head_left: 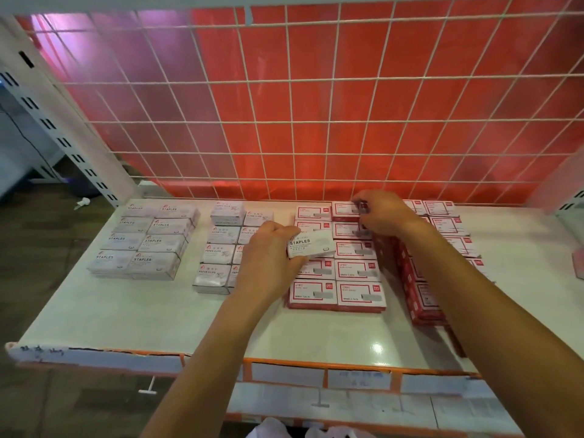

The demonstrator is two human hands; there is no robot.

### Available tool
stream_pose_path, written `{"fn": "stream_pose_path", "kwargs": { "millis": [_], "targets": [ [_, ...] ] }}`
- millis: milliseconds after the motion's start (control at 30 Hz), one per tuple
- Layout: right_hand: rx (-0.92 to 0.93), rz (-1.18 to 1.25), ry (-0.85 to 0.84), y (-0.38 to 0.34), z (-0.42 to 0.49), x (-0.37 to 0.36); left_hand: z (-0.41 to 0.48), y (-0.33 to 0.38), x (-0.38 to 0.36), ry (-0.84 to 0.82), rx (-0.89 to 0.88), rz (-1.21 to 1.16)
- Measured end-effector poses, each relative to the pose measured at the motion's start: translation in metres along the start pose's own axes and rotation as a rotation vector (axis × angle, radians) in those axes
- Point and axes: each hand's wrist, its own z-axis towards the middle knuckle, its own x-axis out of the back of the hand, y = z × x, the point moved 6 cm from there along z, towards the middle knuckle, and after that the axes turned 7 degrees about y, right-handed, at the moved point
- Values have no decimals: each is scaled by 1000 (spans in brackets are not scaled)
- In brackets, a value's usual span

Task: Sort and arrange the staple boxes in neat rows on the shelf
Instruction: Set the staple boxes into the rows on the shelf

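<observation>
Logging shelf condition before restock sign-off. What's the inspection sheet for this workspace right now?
Surface: white shelf, glossy.
Job's things: STAPLES block left; paper clip boxes middle; red-bordered boxes right.
Clutter: pink item at right edge, cut off.
Grippers: left hand holds a STAPLES box; right hand pinches a back-row red box.
Cables: thin dark cable far left.
Surroundings: wire grid, red backing.

**Bright, Even, Slightly Soft**

Lit evenly from above, with one small white glare spot on the glossy shelf (pixel 377 347) near the front. Washed pink at the upper left of the red back panel (pixel 94 45). Barely shadowed. Soft on the small print of the staple boxes (pixel 151 241). Bowed towards the edges of the wire grid (pixel 316 121).
</observation>
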Motion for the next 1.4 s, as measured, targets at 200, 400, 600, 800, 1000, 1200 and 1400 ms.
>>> {"fn": "stream_pose_path", "kwargs": {
  "millis": [200, 400, 600, 800, 1000, 1200, 1400],
  "targets": [
    [-33, 115, 163, -16, -19, 5, 2, -7, 6, 1, 19, -101],
    [115, 493, -73, -69, -53, -17, 5, -27, 24, -7, 57, -189],
    [73, 653, -101, -104, -54, -35, 6, -69, 51, -20, 114, -265],
    [53, 736, -125, -133, -53, -53, 1, -101, 66, -56, 180, -414],
    [31, 930, -72, -155, -52, -62, -3, -130, 69, -61, 268, -601],
    [112, 904, 49, -173, -56, -62, -6, -136, 65, -236, 445, -862],
    [129, 915, 93, -175, -58, -62, 0, -140, 66, -172, 375, -958]
  ]
}}
